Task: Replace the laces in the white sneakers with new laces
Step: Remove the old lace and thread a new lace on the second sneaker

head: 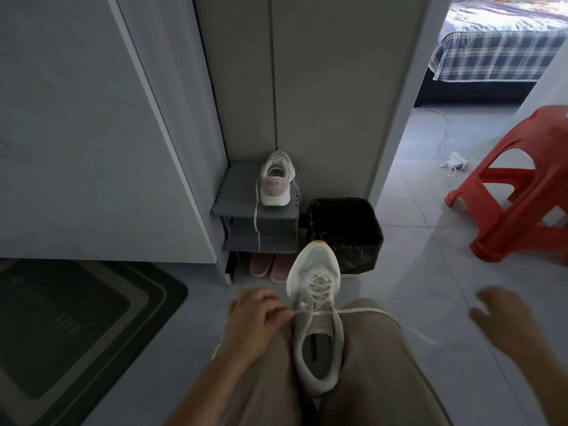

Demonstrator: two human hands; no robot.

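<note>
A white sneaker (315,305) lies between my knees, toe pointing away, with a white lace (362,309) threaded through its eyelets. My left hand (255,318) pinches the lace's left end beside the shoe's top eyelets. The right end of the lace runs over my right knee and trails down to the floor. My right hand (507,315) is blurred, off to the right with fingers spread, holding nothing. The second white sneaker (276,179) stands heel toward me on the grey shoe rack (233,198), one lace hanging down over the shelf edge.
A black lined bin (347,232) stands right of the rack, just beyond the sneaker's toe. Pink slippers (270,267) sit under the rack. A red plastic stool (522,186) is at the right, a dark doormat (61,327) at the left, a white cabinet behind it.
</note>
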